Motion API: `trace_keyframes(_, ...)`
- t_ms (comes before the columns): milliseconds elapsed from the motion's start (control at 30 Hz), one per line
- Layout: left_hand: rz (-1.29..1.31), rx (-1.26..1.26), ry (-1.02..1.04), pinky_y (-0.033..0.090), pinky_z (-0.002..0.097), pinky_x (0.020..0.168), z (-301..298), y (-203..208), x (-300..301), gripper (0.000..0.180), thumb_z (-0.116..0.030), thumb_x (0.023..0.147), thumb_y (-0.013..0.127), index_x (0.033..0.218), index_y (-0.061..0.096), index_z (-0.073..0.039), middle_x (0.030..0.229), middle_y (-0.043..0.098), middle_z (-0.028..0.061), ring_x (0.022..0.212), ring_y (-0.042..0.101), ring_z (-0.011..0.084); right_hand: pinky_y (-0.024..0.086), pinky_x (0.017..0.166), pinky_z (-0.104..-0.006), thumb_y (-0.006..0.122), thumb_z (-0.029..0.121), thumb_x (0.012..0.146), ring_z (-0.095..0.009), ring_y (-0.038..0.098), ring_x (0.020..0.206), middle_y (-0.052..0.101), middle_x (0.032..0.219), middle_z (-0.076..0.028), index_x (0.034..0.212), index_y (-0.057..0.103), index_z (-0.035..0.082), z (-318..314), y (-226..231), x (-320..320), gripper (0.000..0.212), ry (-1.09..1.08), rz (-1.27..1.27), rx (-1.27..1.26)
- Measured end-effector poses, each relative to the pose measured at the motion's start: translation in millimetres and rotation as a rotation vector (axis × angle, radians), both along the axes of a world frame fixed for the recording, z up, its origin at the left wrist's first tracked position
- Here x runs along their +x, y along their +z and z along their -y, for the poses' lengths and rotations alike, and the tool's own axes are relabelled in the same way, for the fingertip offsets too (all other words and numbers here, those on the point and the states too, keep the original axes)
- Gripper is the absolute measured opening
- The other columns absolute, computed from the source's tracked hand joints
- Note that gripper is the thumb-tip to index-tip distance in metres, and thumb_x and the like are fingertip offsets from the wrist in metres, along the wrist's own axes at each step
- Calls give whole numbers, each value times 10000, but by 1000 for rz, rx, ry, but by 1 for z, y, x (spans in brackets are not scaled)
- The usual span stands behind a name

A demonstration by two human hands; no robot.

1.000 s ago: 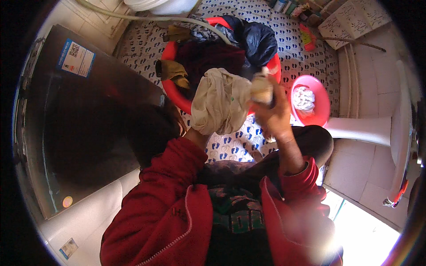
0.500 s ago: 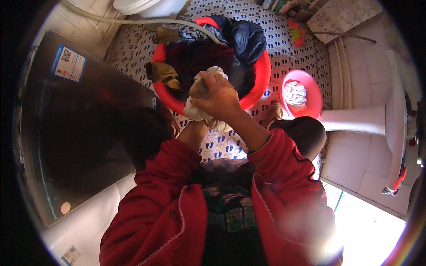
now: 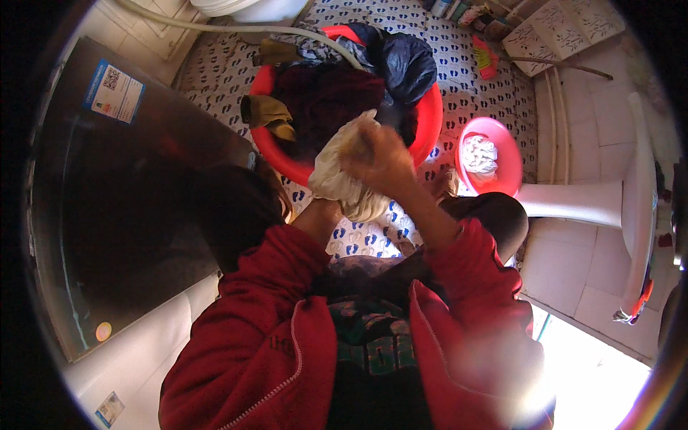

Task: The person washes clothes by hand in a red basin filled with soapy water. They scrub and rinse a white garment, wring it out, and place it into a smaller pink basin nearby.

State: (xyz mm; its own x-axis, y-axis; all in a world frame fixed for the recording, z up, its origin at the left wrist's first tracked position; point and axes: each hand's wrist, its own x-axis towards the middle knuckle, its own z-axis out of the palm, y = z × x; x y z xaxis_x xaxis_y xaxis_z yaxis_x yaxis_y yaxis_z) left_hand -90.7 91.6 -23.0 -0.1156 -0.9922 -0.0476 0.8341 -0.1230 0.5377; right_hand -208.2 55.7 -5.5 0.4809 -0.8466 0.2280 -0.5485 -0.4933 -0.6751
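Note:
A crumpled cream cloth (image 3: pixel 331 168) hangs over the near rim of a red tub (image 3: pixel 434 118). My left hand (image 3: pixel 324 212) holds it up from below; the cloth covers the fingers, and only the wrist and lower hand show. Over the cloth, my right hand (image 3: pixel 387 163) is smeared by motion, its fingers curled round a brownish lump (image 3: pixel 354 149) pressed to the fabric. The lump's kind cannot be made out. Inside the tub lie dark maroon clothes (image 3: pixel 326 93) and a black plastic-like bundle (image 3: pixel 407 66). An olive-yellow cloth (image 3: pixel 271 115) drapes over its left rim.
A pink basin (image 3: pixel 507 154) with white cloth (image 3: pixel 479 156) stands right, beside a sink pedestal (image 3: pixel 570 201). A pale hose (image 3: pixel 236 30) crosses above the tub's far side. To the left rises a dark panel (image 3: pixel 143 201). A pink-and-yellow brush (image 3: pixel 485 59) lies on the footprint-patterned floor.
My right hand has moved slightly right and down, from gripping the lump on the bunched cloth to a blurred stroke. The cloth now looks more spread out. The view has shifted slightly.

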Motion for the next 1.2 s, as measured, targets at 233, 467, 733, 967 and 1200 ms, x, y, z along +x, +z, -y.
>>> trace_keyframes(233,60,13,0,490,411,1050,-2,-3,-1,459,-363,1054,514,1386,525,-47,1316,606,97,1224,589,257,488,971,-535,802,377,789,-430,612,1094,600,1217,-222,1407,525,152,-35,7,18,714,-110,16,-156)
trace_keyframes(467,69,6,-15,507,408,1028,-4,4,-1,448,-355,1047,531,1364,544,-38,1290,620,93,1204,603,250,502,957,-527,834,413,753,-433,597,1112,604,1211,-223,1426,505,149,-1,13,0,795,-113,3,54)
trace_keyframes(733,289,-35,-2,528,404,1003,0,2,5,437,-346,1039,551,1338,566,-28,1262,637,90,1181,619,242,491,1007,-507,847,429,753,-435,582,1182,582,1286,-249,1440,509,134,-25,-7,7,820,-153,87,80)
trace_keyframes(967,46,39,-57,544,396,995,-9,46,0,402,-323,1045,551,1308,585,-21,1239,655,91,1163,638,238,591,823,-388,839,257,834,-245,690,1021,668,1193,-121,1442,499,55,32,-8,-58,726,-381,640,776)
trace_keyframes(1200,-168,40,14,453,364,1136,-12,-78,11,454,-303,1092,445,1472,449,-54,1374,584,97,1266,585,220,476,1033,-511,851,437,753,-450,569,1200,577,1286,-229,1462,503,126,-50,-8,-13,849,-11,-41,-223)
